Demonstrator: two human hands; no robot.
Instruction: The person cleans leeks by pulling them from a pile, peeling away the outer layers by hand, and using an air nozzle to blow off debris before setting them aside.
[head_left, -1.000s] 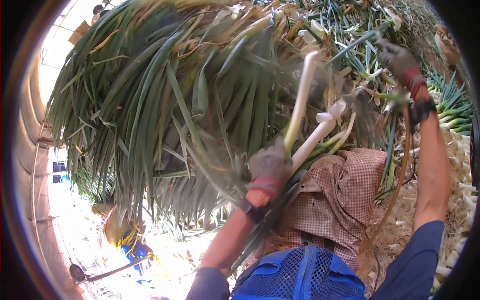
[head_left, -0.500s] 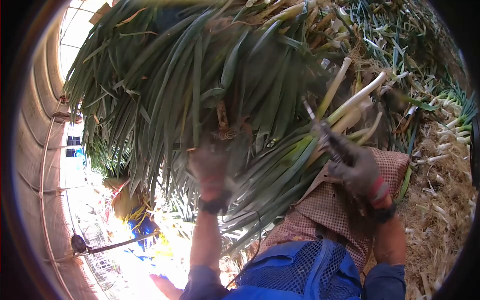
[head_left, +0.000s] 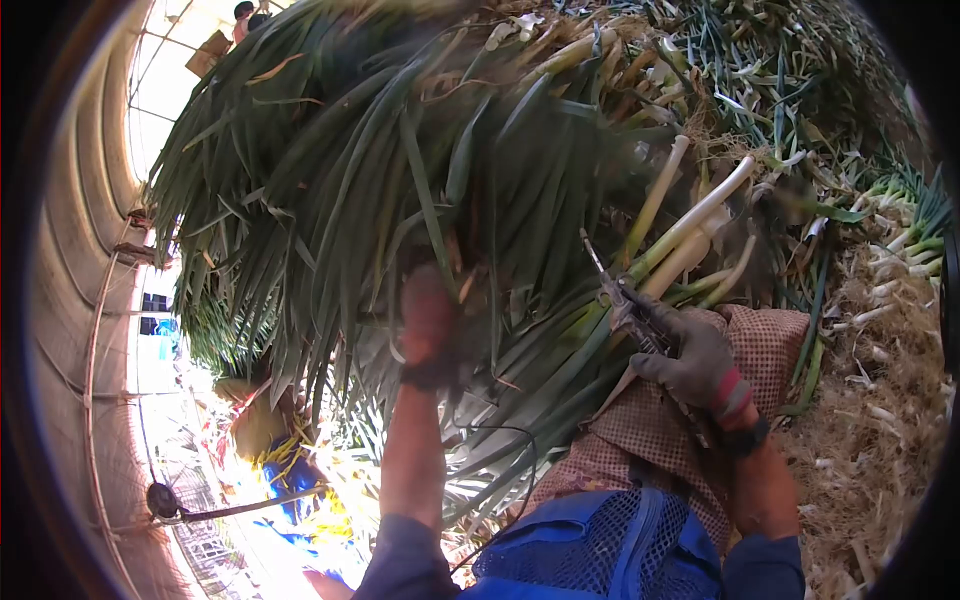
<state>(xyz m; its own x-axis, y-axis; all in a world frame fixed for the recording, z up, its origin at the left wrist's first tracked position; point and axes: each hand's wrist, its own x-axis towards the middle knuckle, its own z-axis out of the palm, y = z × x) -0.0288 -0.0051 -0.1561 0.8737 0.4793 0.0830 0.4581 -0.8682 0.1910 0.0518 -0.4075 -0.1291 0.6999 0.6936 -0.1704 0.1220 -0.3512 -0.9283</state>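
Green leaves (head_left: 400, 180), checked brown cloth (head_left: 680, 420)

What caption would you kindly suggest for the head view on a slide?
Grey-gloved right hand holds a thin metal tool beside long white-stalked green onions; left hand sits blurred among their leaves.

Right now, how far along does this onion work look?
Done: pale cleaned onions lie at right among straw-coloured husks. In hand: left hand among the long green-leaved onion bunch, right hand holding a thin metal tool at its white stalks. Left: the green heap above.

Left hand (head_left: 430, 315) raised and blurred, gloved right hand (head_left: 697, 362) lower, fingers (head_left: 662, 366) curled tight
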